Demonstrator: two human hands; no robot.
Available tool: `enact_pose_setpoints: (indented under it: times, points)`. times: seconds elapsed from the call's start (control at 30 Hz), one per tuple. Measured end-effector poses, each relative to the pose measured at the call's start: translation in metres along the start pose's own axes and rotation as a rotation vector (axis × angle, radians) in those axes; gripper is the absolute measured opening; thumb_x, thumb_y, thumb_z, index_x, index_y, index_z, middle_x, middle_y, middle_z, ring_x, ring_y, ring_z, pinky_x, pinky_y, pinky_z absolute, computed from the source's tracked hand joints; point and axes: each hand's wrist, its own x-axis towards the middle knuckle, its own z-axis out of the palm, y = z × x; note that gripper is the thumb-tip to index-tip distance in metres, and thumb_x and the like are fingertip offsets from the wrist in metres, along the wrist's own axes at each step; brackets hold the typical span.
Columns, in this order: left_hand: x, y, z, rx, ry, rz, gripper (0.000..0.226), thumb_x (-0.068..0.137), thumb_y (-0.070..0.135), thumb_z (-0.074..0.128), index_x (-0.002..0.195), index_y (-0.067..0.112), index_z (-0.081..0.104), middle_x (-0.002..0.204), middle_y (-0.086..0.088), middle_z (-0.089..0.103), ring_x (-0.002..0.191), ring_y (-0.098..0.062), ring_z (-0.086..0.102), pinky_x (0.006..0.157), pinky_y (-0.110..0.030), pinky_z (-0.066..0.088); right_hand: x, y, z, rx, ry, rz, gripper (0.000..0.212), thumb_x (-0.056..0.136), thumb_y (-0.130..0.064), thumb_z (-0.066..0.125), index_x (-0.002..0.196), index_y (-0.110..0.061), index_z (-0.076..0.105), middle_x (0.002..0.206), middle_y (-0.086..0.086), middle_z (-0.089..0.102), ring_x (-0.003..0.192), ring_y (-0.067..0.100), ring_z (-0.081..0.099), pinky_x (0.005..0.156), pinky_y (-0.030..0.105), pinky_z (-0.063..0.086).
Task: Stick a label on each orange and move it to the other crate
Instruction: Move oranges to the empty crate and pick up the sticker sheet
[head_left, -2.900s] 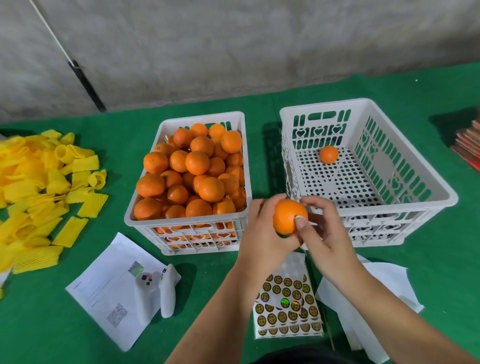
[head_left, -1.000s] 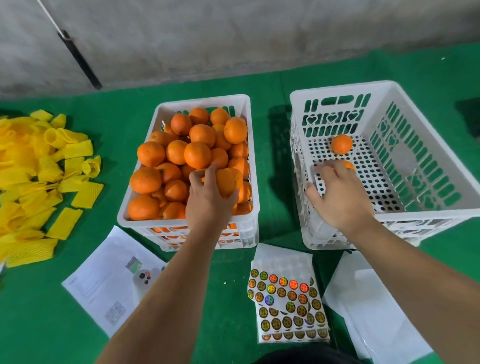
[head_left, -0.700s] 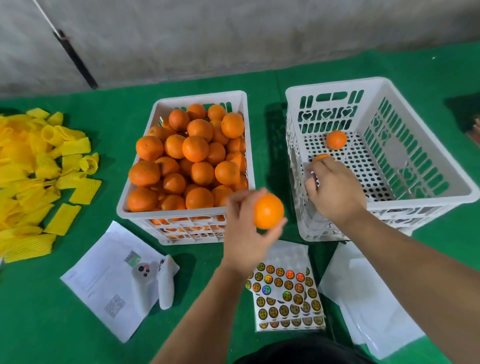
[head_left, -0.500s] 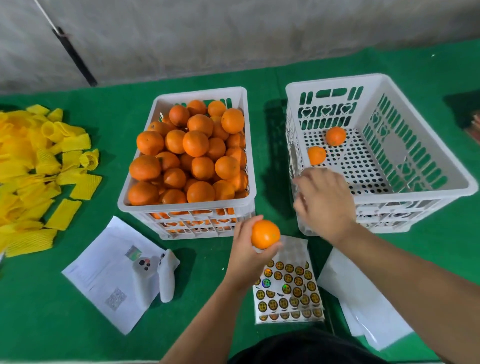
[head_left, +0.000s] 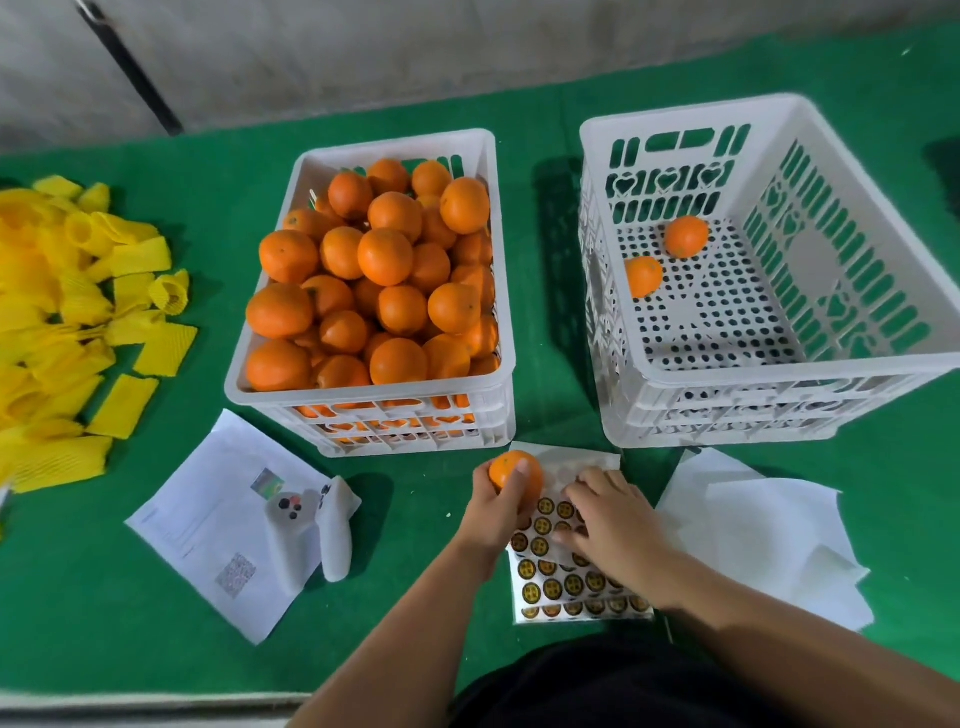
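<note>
Head view: left hand (head_left: 493, 512) curling fingers round smooth round orange (head_left: 511, 470), thumb on top, holding it just above top-left corner of label sheet (head_left: 563, 582). Right hand (head_left: 615, 525) resting on sheet, fingers bent, tips pressing down among glossy round gold stickers; whether pinching one, cannot tell. Beyond left fingers: white slotted plastic full crate (head_left: 363, 410) heaped with oranges. Beyond right fingers: matching perforated right crate (head_left: 779, 384) holding two oranges (head_left: 685, 236). Green felt-like cloth (head_left: 104, 623) underneath.

Person's left hand (head_left: 496, 512) and right hand (head_left: 615, 525), both forearms bare and unsleeved; a dark black garment (head_left: 613, 686) covers the lap below.
</note>
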Motion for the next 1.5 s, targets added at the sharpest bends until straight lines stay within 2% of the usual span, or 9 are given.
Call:
enact_pose_setpoints:
  times: [0.2, 0.37, 0.43, 0.53, 0.7, 1.0, 1.17, 1.43, 1.5]
  points:
    - [0.001, -0.004, 0.001, 0.062, 0.008, 0.031, 0.095, 0.068, 0.085, 0.066, 0.143, 0.034, 0.036, 0.13, 0.002, 0.056, 0.114, -0.02, 0.067, 0.105, -0.045, 0.056, 0.003, -0.006, -0.003, -0.016, 0.006, 0.01, 0.042, 0.097, -0.054, 0.059, 0.129, -0.026, 0.062, 0.133, -0.008, 0.051, 0.129, 0.017, 0.044, 0.108, 0.035, 0.042]
    - [-0.001, -0.004, 0.004, 0.077, 0.013, 0.045, 0.095, 0.068, 0.084, 0.065, 0.143, 0.035, 0.034, 0.128, 0.0, 0.057, 0.111, -0.018, 0.067, 0.091, -0.033, 0.059, 0.003, -0.006, -0.001, -0.016, 0.052, -0.004, 0.027, 0.104, -0.038, 0.056, 0.125, -0.026, 0.068, 0.128, -0.01, 0.054, 0.125, 0.015, 0.045, 0.105, 0.031, 0.043]
    - [-0.002, -0.004, 0.005, 0.083, 0.013, 0.052, 0.094, 0.068, 0.084, 0.065, 0.142, 0.036, 0.034, 0.127, 0.002, 0.057, 0.11, -0.017, 0.067, 0.089, -0.031, 0.057, 0.004, -0.003, -0.001, -0.033, 0.054, -0.018, 0.03, 0.103, -0.042, 0.054, 0.127, -0.027, 0.066, 0.13, -0.011, 0.054, 0.125, 0.015, 0.046, 0.105, 0.029, 0.043]
    - [-0.003, -0.005, 0.006, 0.098, 0.015, 0.062, 0.09, 0.07, 0.084, 0.065, 0.14, 0.037, 0.034, 0.127, 0.002, 0.057, 0.111, -0.019, 0.067, 0.091, -0.033, 0.057, 0.003, -0.002, 0.005, -0.026, 0.023, -0.02, 0.051, 0.096, -0.062, 0.056, 0.132, -0.026, 0.059, 0.133, -0.009, 0.051, 0.126, 0.015, 0.046, 0.106, 0.03, 0.043]
    - [-0.004, -0.005, 0.007, 0.117, 0.023, 0.071, 0.093, 0.068, 0.085, 0.064, 0.141, 0.036, 0.034, 0.128, -0.001, 0.058, 0.111, -0.02, 0.067, 0.095, -0.038, 0.058, 0.003, -0.001, 0.011, -0.033, 0.072, -0.004, 0.058, 0.088, -0.064, 0.065, 0.129, -0.023, 0.062, 0.134, -0.005, 0.052, 0.13, 0.017, 0.043, 0.111, 0.032, 0.041]
    - [-0.002, -0.005, 0.008, 0.139, 0.036, 0.068, 0.086, 0.077, 0.079, 0.065, 0.143, 0.033, 0.034, 0.129, -0.005, 0.059, 0.111, -0.021, 0.066, 0.092, -0.037, 0.057, 0.008, -0.006, 0.006, -0.037, 0.068, -0.028, 0.039, 0.093, -0.049, 0.068, 0.12, -0.021, 0.069, 0.122, -0.007, 0.06, 0.12, 0.017, 0.053, 0.102, 0.032, 0.048]
    - [-0.002, -0.004, 0.008, 0.143, 0.04, 0.071, 0.094, 0.069, 0.086, 0.064, 0.142, 0.035, 0.034, 0.127, -0.002, 0.059, 0.11, -0.021, 0.067, 0.089, -0.035, 0.057, 0.007, -0.003, 0.003, -0.048, 0.128, -0.019, 0.023, 0.1, -0.028, 0.06, 0.118, -0.02, 0.072, 0.121, -0.004, 0.063, 0.118, 0.02, 0.055, 0.101, 0.033, 0.047]
    - [-0.002, -0.004, 0.007, 0.146, 0.038, 0.056, 0.094, 0.068, 0.086, 0.065, 0.141, 0.036, 0.035, 0.13, -0.006, 0.059, 0.113, -0.026, 0.067, 0.103, -0.052, 0.057, 0.0, -0.003, 0.009, -0.032, 0.094, -0.029, 0.025, 0.097, -0.027, 0.063, 0.121, -0.019, 0.069, 0.134, 0.0, 0.059, 0.126, 0.024, 0.054, 0.102, 0.035, 0.05]
    - [-0.003, -0.003, 0.006, 0.151, 0.036, 0.053, 0.094, 0.068, 0.086, 0.067, 0.141, 0.036, 0.035, 0.129, -0.006, 0.059, 0.112, -0.026, 0.068, 0.102, -0.052, 0.057, -0.001, -0.003, 0.008, 0.056, 0.095, -0.01, 0.019, 0.096, -0.028, 0.066, 0.114, -0.021, 0.069, 0.128, -0.005, 0.06, 0.124, 0.02, 0.054, 0.099, 0.031, 0.05]
